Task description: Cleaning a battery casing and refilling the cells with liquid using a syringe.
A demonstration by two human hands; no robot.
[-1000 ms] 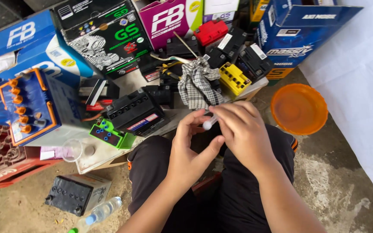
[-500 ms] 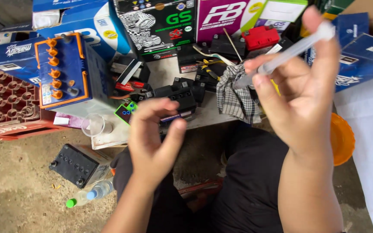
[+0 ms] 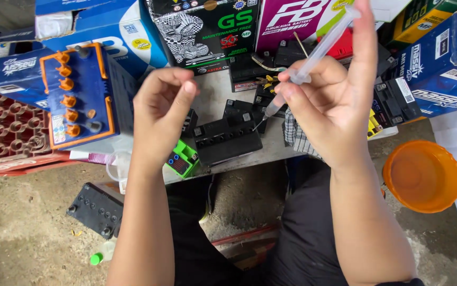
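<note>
Right hand [image 3: 339, 100] pinches our syringe [image 3: 313, 58], long axis slanting upper right to tip low-left, w/ left hand [image 3: 162, 111] loosely curled, empty, mid-frame.

Blue battery [image 3: 83, 95] with orange caps, orange bowl [image 3: 422, 176], checked cloth [image 3: 296, 136]

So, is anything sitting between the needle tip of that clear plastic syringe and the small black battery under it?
Nothing visible: the clear plastic syringe in the right hand points down at the small black battery, open air between.
</note>
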